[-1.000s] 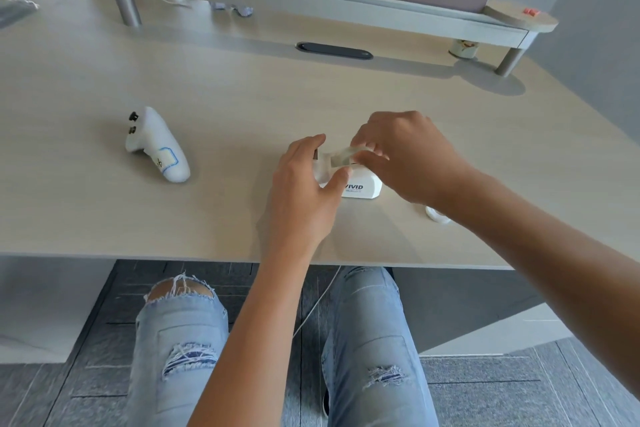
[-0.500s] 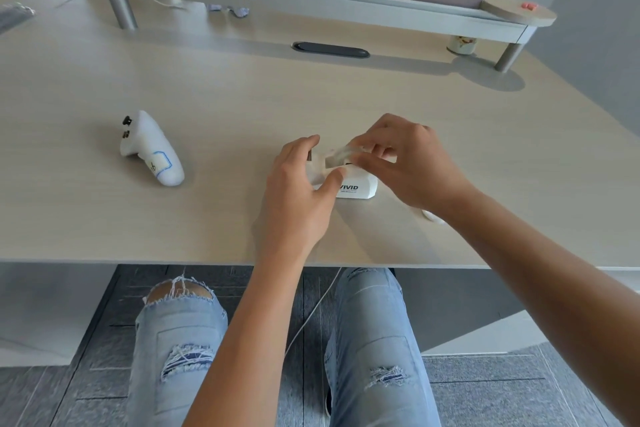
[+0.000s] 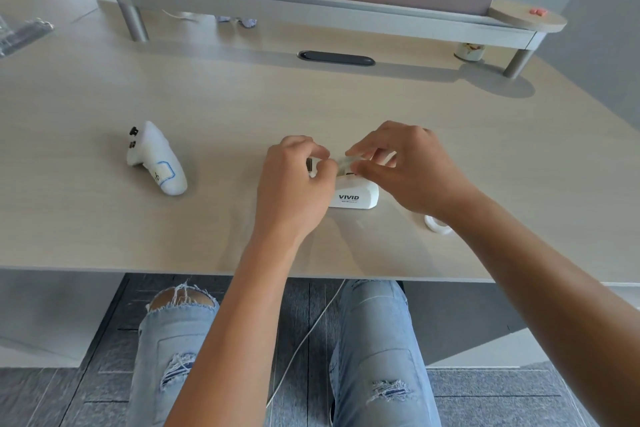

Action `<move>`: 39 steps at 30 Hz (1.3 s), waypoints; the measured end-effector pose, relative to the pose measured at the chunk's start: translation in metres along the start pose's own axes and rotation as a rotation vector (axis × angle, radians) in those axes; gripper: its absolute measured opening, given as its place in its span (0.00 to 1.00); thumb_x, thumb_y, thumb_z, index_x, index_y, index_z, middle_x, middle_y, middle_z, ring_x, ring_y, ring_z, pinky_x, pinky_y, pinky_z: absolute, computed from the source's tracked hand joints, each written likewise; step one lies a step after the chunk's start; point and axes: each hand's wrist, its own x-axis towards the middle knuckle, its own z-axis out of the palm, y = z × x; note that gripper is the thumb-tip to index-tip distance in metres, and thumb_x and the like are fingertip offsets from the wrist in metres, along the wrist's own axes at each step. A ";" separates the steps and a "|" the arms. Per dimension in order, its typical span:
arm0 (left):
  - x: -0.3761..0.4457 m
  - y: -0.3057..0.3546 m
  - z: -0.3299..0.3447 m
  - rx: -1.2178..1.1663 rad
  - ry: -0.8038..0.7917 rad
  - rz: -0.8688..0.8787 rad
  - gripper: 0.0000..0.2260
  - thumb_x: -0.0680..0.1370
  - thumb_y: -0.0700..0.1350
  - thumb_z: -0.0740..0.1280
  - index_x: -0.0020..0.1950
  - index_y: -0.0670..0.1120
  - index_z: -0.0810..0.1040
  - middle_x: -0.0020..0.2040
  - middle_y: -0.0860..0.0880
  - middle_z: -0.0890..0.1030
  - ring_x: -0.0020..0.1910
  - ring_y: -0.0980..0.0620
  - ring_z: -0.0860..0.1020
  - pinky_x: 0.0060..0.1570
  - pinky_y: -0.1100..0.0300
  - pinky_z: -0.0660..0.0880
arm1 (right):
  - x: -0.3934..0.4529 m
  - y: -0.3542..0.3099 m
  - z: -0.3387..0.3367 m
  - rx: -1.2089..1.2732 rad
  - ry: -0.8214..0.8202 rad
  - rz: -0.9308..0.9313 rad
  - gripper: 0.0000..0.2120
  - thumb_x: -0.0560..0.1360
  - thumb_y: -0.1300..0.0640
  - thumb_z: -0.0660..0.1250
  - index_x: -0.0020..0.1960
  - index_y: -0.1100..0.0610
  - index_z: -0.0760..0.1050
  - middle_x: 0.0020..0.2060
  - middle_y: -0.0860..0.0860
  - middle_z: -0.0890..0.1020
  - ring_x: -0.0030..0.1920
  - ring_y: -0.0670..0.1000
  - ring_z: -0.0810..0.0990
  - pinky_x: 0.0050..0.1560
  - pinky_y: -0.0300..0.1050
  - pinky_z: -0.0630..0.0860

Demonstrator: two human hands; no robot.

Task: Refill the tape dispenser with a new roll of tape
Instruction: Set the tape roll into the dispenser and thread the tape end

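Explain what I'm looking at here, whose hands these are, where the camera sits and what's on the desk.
No machine here: a person wears a camera on the head, looking down at their own hands and knees. The left hand steadies a small white tape dispenser on the desk, while the right hand pinches a clear roll of tape just above it. Another white roll lies beside the right wrist. Further left lies a white handheld controller.

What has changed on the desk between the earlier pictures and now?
The left hand curled its fingers in over the tape dispenser; the right hand keeps pinching the tape roll above it. The dispenser, white controller and spare roll stayed put.
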 end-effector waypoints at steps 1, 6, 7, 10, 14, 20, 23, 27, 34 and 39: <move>0.002 0.002 -0.001 0.001 -0.009 -0.012 0.10 0.77 0.43 0.65 0.49 0.45 0.86 0.54 0.54 0.82 0.53 0.52 0.80 0.47 0.60 0.72 | 0.000 0.001 0.001 0.006 0.007 -0.003 0.07 0.76 0.56 0.75 0.54 0.52 0.87 0.47 0.50 0.85 0.45 0.49 0.85 0.54 0.52 0.81; 0.007 0.003 -0.002 0.007 -0.020 -0.088 0.12 0.78 0.44 0.63 0.42 0.41 0.84 0.46 0.47 0.85 0.46 0.45 0.81 0.47 0.49 0.77 | -0.001 0.007 0.006 0.027 0.033 -0.031 0.08 0.77 0.57 0.74 0.55 0.51 0.88 0.46 0.49 0.84 0.44 0.47 0.84 0.51 0.50 0.81; 0.009 0.004 -0.002 -0.001 -0.024 -0.106 0.13 0.78 0.44 0.63 0.42 0.40 0.84 0.44 0.45 0.85 0.44 0.44 0.80 0.45 0.49 0.77 | -0.001 0.008 0.008 0.035 0.035 -0.034 0.08 0.77 0.57 0.74 0.55 0.51 0.88 0.46 0.49 0.84 0.44 0.48 0.84 0.51 0.50 0.82; 0.013 0.007 -0.003 -0.030 -0.032 -0.136 0.13 0.79 0.45 0.65 0.41 0.39 0.84 0.38 0.40 0.83 0.33 0.47 0.72 0.33 0.56 0.69 | -0.001 0.012 0.010 0.063 0.045 -0.045 0.09 0.77 0.57 0.74 0.56 0.51 0.87 0.46 0.50 0.84 0.44 0.49 0.84 0.50 0.51 0.82; 0.016 0.011 0.000 -0.083 -0.108 -0.239 0.14 0.78 0.51 0.68 0.40 0.42 0.83 0.27 0.55 0.76 0.26 0.56 0.69 0.24 0.67 0.62 | -0.002 0.016 0.011 0.085 0.060 -0.064 0.08 0.77 0.56 0.74 0.55 0.52 0.87 0.45 0.49 0.83 0.43 0.49 0.84 0.49 0.52 0.81; 0.019 0.012 0.004 -0.103 -0.127 -0.278 0.09 0.79 0.49 0.69 0.43 0.45 0.82 0.36 0.55 0.77 0.33 0.55 0.74 0.33 0.61 0.68 | -0.001 0.018 0.012 0.103 0.072 -0.063 0.08 0.77 0.56 0.75 0.55 0.52 0.87 0.44 0.49 0.83 0.42 0.48 0.84 0.48 0.50 0.81; 0.019 0.013 0.003 -0.114 -0.123 -0.273 0.10 0.79 0.49 0.69 0.42 0.44 0.82 0.33 0.55 0.75 0.30 0.57 0.73 0.29 0.66 0.67 | 0.000 0.019 0.012 0.102 0.061 -0.066 0.08 0.77 0.56 0.74 0.55 0.52 0.87 0.45 0.49 0.83 0.42 0.48 0.84 0.49 0.50 0.81; 0.019 0.018 0.003 -0.122 -0.097 -0.264 0.11 0.79 0.49 0.69 0.43 0.43 0.83 0.33 0.55 0.76 0.32 0.55 0.73 0.33 0.63 0.68 | 0.000 0.019 0.012 0.097 0.058 -0.067 0.08 0.77 0.56 0.74 0.55 0.52 0.87 0.44 0.49 0.83 0.42 0.48 0.83 0.49 0.51 0.81; 0.013 0.017 -0.004 0.017 -0.050 -0.223 0.19 0.81 0.51 0.64 0.46 0.37 0.83 0.37 0.38 0.81 0.34 0.49 0.70 0.32 0.56 0.65 | -0.002 0.020 0.012 0.118 0.067 -0.072 0.08 0.77 0.56 0.74 0.55 0.52 0.87 0.44 0.48 0.83 0.41 0.46 0.83 0.48 0.48 0.82; 0.008 0.023 -0.006 0.115 -0.071 -0.138 0.20 0.81 0.52 0.65 0.40 0.37 0.83 0.34 0.36 0.78 0.33 0.49 0.67 0.33 0.52 0.65 | -0.002 0.020 0.012 0.128 0.073 -0.072 0.08 0.77 0.56 0.74 0.55 0.52 0.87 0.44 0.48 0.83 0.42 0.46 0.84 0.49 0.51 0.82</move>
